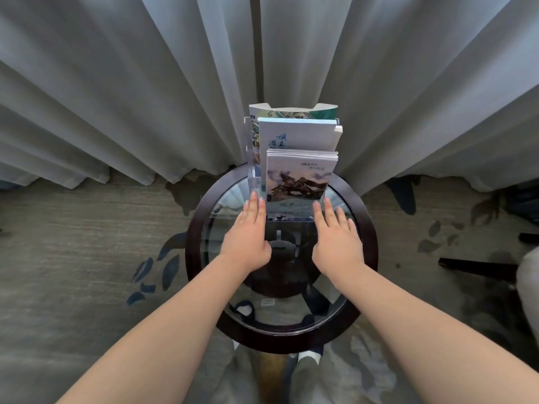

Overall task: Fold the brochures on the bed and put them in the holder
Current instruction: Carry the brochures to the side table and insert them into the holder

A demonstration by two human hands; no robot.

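— Round table (194, 258)?
— Yes, round. Dark brown rim all the way round, see-through glass in the middle.
— Stands on what?
— On the grey carpet (73, 243) with blue leaf shapes.
— And on top of the glass?
— A clear plastic holder (254, 177), standing upright at the far edge. Holds brochures (300, 179) in three rows, one behind the other, tops poking out.
— Anything more?
— A small pale label (268, 302) toward the near side. On the glass or under it? Hard to tell.
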